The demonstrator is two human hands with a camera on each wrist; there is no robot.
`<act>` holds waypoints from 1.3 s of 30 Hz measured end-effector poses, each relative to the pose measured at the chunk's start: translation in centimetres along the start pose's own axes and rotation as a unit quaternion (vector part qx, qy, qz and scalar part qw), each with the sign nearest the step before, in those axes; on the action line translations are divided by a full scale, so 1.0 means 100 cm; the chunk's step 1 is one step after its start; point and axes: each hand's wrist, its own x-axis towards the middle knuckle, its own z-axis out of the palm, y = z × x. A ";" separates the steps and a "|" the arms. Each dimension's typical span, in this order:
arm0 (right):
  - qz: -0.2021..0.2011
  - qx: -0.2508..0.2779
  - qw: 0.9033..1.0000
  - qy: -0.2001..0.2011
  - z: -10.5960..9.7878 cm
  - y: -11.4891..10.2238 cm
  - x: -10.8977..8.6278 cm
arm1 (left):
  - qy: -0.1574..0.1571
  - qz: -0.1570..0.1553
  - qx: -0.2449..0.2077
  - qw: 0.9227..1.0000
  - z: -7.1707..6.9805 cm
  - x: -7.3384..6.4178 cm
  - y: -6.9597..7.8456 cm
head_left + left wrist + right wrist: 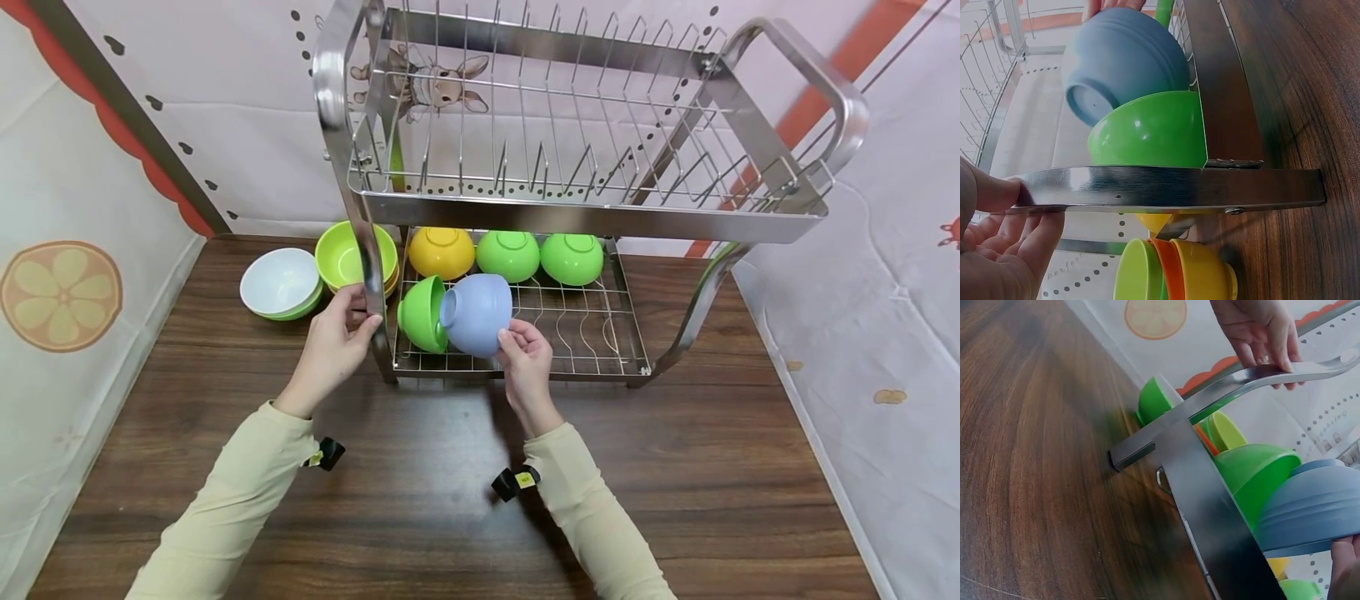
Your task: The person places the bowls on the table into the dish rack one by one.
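My right hand (528,371) pinches the rim of a blue bowl (480,312), which is tipped on its side over the lower rack with its foot facing left. Just left of it, a green bowl (424,315) stands on edge in the front of the rack. My left hand (333,342) grips the metal upright (372,283) at the rack's left front, thumb on one side and fingers on the other in the left wrist view. Behind, in the rack's back row, sit a yellow bowl (442,252) and two green bowls (508,256), their feet showing.
Left of the rack, a stack of bowls topped by a lime one (348,257) stands beside a white-lined bowl (281,283) on the wooden table (420,500). The metal upper tier (592,215) with wire dividers overhangs the back row. Patterned cloth walls surround the table.
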 end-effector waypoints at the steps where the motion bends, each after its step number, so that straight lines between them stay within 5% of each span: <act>1: 0.002 0.000 1.000 0.002 0.000 0.001 0.001 | 0.000 0.000 0.000 1.000 0.000 0.000 0.000; 14: 0.021 -0.037 0.999 0.012 0.007 0.017 0.007 | 0.002 0.005 0.002 1.000 0.000 0.000 0.000; 27: 0.013 -0.140 0.990 0.009 0.011 0.026 0.012 | 0.005 0.006 0.005 1.000 0.000 0.001 0.001; 34: -0.014 -0.201 0.979 -0.004 0.011 0.027 0.012 | 0.003 0.005 0.002 1.000 0.000 0.001 0.001; 39: -0.045 -0.275 0.960 -0.023 0.009 0.029 0.013 | 0.004 0.006 0.002 1.000 0.001 0.002 -0.001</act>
